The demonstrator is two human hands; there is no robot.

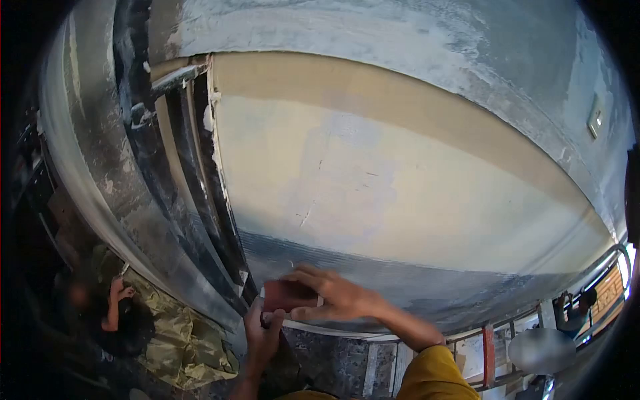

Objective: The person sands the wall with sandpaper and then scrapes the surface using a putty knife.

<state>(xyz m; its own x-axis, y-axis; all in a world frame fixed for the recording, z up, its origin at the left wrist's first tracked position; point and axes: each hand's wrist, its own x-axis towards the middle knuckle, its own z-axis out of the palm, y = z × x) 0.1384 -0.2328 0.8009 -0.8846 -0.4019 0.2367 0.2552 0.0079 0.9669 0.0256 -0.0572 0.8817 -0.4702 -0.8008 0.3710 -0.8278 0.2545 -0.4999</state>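
A reddish-brown sheet (287,297), bent into a curve, is between my two hands in front of the wall. My left hand (261,333) grips its lower left edge, with the thumb up against it. My right hand (337,293) comes from the right and holds its right side, the fingers over the top and the thumb below. Behind them stands a wall panel (413,180), cream with a paler patch and thin scratches, above a grey lower band.
A dark metal frame (190,133) runs down the panel's left side. At lower left, a person's arm (112,310) shows beside a crumpled olive sheet (183,333). A red-and-grey ladder (489,353) and another person (577,313) are at lower right. A switch plate (595,117) is upper right.
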